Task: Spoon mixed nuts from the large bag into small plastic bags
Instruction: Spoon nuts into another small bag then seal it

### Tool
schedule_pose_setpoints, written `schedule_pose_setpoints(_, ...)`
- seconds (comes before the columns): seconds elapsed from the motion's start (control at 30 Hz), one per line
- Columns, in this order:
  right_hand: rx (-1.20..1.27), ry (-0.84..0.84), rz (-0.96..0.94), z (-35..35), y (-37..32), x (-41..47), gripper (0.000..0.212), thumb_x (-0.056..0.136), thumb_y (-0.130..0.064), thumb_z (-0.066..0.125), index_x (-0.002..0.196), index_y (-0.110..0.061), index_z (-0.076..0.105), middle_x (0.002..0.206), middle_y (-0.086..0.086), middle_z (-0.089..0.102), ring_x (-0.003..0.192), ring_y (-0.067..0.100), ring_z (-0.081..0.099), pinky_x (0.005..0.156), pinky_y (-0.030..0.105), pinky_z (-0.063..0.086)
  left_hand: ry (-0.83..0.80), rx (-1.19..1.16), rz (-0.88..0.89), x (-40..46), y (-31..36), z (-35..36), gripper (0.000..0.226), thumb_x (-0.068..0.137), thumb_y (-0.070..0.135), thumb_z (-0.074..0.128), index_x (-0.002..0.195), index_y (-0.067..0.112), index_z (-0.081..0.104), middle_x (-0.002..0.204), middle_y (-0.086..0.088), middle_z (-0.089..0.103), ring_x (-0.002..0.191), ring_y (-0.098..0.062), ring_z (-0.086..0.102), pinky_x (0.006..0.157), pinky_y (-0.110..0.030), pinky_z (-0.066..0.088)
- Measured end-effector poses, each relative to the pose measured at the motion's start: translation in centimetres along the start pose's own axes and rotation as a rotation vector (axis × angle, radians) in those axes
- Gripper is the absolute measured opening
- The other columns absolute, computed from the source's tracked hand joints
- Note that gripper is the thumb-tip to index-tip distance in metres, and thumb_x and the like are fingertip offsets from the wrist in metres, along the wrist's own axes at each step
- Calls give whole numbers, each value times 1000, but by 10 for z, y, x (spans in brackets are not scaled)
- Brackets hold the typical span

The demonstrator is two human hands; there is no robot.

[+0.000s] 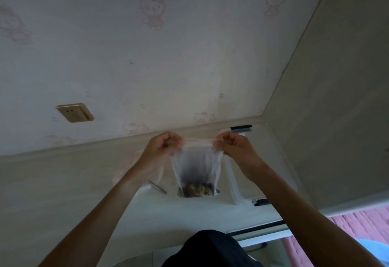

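Observation:
A small clear plastic bag [196, 165] with a pink zip strip hangs upright above the white table [160, 216]. Mixed nuts [197, 190] fill its bottom. My left hand [163, 144] pinches the left end of the bag's top edge. My right hand [233, 143] pinches the right end, so the top is stretched flat between them. A metal spoon [157, 186] lies on the table just left of the bag. Behind my left forearm lies a heap of clear plastic with pink print [128, 168]; I cannot tell whether it is the large bag.
A clear plastic storage box [237, 184] with black clips stands on the table to the right of the bag. A wall with a socket [74, 112] rises right behind the table. A pink cover [357, 231] shows at the lower right.

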State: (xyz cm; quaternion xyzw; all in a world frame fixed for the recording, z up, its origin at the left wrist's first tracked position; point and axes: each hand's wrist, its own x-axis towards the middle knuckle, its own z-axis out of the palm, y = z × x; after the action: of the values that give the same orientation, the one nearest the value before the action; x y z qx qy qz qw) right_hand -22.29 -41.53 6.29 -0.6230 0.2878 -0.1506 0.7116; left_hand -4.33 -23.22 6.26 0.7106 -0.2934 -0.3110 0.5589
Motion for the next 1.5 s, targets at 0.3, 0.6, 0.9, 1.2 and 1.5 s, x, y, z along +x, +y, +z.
schedule_pose_setpoints(0.3,202,147,-220,-57,-82,-16,16,96,-3,63,93,-13,76,95,14,70,87,25,62,79,35,53,-3,-134,274,9,108,55,1,97,3,66,97,2,66,70,4,70,66,-12,64,64,-19,50)
schedule_pose_setpoints(0.6,61,294,-138,-132,-60,-4,12,96,-4,64,97,-11,74,90,5,74,83,14,65,78,28,50,-38,-101,126,52,76,139,13,96,1,68,88,12,67,64,0,72,57,-11,67,57,-22,52)
schedule_pose_setpoints(0.9,-1064,142,-11,-141,40,28,20,100,-3,49,112,-7,65,100,17,71,88,32,69,74,33,50,-181,986,182,74,-21,199,9,100,19,55,107,16,58,89,-10,69,76,-31,69,67,-36,53)
schedule_pose_setpoints(1.2,-1589,-214,3,-136,76,31,28,106,-9,38,125,-5,59,127,17,60,111,32,64,90,38,48,-248,1579,184,77,-47,226,34,103,43,48,118,16,63,104,-4,71,102,-25,64,109,-41,30)
schedule_pose_setpoints(1.5,-1006,192,-299,-173,40,-29,43,107,-42,46,141,-18,56,150,5,52,136,21,50,107,33,43,-89,1052,265,67,-10,178,39,99,44,61,130,21,61,128,-1,62,119,-23,58,96,-36,40)
